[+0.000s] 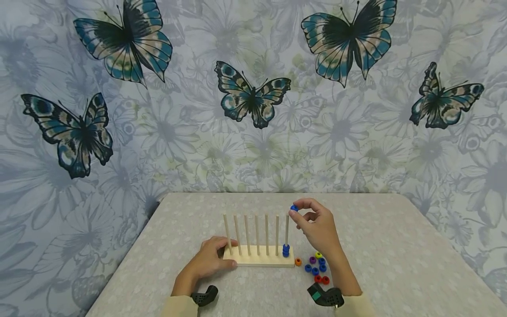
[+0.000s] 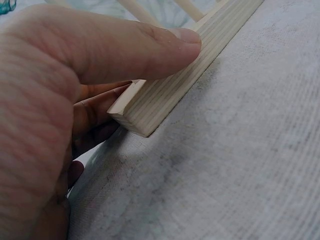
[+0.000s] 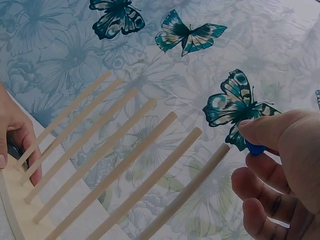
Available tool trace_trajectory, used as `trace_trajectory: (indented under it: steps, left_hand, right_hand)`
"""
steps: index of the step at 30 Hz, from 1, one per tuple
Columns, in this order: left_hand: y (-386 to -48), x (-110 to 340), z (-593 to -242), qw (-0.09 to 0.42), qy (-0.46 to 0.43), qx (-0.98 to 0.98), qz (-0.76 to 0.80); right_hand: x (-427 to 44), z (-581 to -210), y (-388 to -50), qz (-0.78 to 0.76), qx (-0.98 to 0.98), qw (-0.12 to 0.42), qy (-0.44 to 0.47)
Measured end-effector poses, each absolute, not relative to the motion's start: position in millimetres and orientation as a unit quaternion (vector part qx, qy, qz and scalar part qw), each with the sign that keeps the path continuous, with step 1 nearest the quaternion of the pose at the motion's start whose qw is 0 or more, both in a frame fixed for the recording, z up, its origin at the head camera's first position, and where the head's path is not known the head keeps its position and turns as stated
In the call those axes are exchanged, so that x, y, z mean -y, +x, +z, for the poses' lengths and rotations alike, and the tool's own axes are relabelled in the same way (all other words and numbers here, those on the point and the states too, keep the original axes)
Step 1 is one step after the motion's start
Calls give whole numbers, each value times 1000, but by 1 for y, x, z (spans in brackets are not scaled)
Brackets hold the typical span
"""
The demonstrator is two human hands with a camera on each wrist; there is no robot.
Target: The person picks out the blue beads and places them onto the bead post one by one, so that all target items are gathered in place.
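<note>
Left hand (image 1: pixel 209 259) grips the board (image 1: pixel 259 261). Right hand (image 1: pixel 318 226) pinches a blue bead (image 1: pixel 294 208), likely for threading; the peg (image 3: pixel 185 192) beside its fingertips (image 3: pixel 255 130) demands alignment.

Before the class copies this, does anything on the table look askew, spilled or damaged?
Nothing stands out: the pale wooden pegged base sits flat, and the loose round coloured beads lie grouped near its right end, with the orange bead closest.

Beyond the far edge of the pale, patterned bench (image 1: pixel 396 246) stands a grey-flowered wall (image 1: pixel 269 154) bearing five teal, black and cream butterflies (image 1: pixel 253 99).
</note>
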State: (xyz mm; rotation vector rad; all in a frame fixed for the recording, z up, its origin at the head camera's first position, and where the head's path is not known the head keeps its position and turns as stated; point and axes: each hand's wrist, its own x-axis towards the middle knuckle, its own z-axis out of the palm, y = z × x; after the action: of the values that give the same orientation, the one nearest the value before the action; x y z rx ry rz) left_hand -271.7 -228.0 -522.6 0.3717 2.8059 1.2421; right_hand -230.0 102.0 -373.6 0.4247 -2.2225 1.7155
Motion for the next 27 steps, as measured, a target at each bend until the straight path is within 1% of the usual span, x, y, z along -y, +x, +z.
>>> trace_trajectory:
  steps: [27]
  left_hand:
    - [-273, 228, -525, 26, 130, -904, 406]
  right_hand:
    - [-97, -383, -234, 565, 800, 141, 143]
